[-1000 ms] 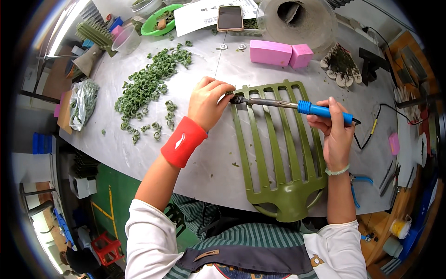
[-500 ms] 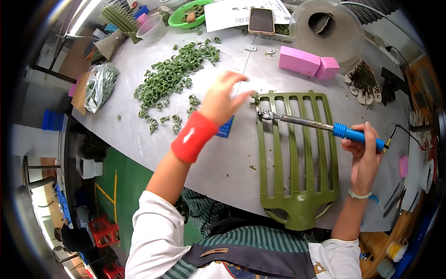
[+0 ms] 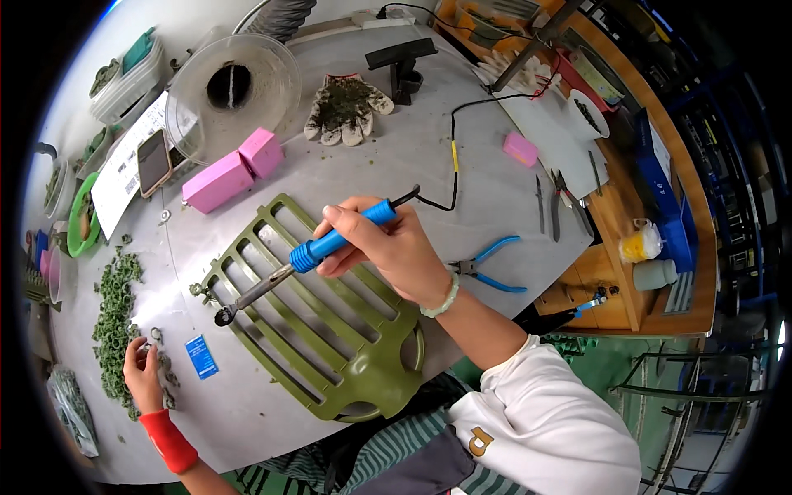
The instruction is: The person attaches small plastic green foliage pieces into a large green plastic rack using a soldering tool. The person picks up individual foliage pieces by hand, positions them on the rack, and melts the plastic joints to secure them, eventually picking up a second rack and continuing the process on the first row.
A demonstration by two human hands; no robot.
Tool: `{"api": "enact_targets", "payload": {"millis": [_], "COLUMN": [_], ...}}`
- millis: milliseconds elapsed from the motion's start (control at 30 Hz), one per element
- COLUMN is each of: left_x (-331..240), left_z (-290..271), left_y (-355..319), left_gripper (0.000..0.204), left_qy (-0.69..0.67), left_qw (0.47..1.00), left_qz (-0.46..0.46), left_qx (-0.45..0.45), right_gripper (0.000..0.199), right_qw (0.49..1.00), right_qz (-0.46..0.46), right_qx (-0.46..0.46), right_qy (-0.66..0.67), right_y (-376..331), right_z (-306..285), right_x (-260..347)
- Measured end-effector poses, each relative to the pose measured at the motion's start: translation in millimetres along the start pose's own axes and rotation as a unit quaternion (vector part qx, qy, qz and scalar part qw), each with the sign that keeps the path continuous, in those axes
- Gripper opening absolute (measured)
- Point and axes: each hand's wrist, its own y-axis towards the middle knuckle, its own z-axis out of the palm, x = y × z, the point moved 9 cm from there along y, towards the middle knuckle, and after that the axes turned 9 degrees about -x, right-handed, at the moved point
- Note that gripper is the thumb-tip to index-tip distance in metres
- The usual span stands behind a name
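Note:
My right hand (image 3: 402, 252) is wrapped round the blue handle of a soldering iron (image 3: 330, 249), which slants over an olive-green slotted plastic frame (image 3: 370, 370). The iron's dark, rounded tip lies at the frame's left edge, near a small green curled piece (image 3: 196, 289) at its corner. Whether the tip touches the frame, I cannot tell. At the left, my left hand (image 3: 145, 381) is among loose green curled pieces (image 3: 169, 375) beside a larger pile (image 3: 117, 318). Its fingers are bent, with a gap between thumb and forefinger; nothing held shows.
Pink blocks (image 3: 219, 183), a phone (image 3: 154, 162) and a round clear lid with a dark hole (image 3: 186, 124) stand behind the frame. A stained glove (image 3: 346, 107) lies farther back. Blue-handled pliers (image 3: 487, 268) rest at the right. The iron's cord (image 3: 453, 165) crosses the table.
My view has swung to the right. My left hand has left the frame's corner for the loose green pieces. My right hand still holds the soldering iron.

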Motion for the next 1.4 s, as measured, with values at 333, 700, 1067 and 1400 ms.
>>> {"api": "enact_targets", "payload": {"millis": [333, 700, 1067, 1400], "left_x": [-28, -157, -182, -180], "left_z": [-15, 41, 69, 70], "left_y": [-25, -44, -44, -46], "left_gripper": [0.026, 0.018, 0.017, 0.020], "left_qy": [-0.170, -0.152, 0.048, 0.076], "left_qw": [0.984, 0.982, 0.957, 0.947], "left_qz": [-0.049, 0.108, 0.281, 0.305], "left_qx": [-0.004, -0.028, -0.053, -0.057], "right_gripper": [0.031, 0.030, 0.030, 0.030], "right_qw": [0.998, 0.992, 0.993, 0.986], "right_qz": [-0.032, -0.048, -0.045, -0.072], "right_qx": [-0.010, -0.078, -0.070, -0.091], "right_qy": [-0.049, -0.090, -0.080, -0.117], "right_y": [0, 10, 22, 13], "right_z": [11, 6, 13, 11], "right_x": [-1, -9, -26, -2]}}
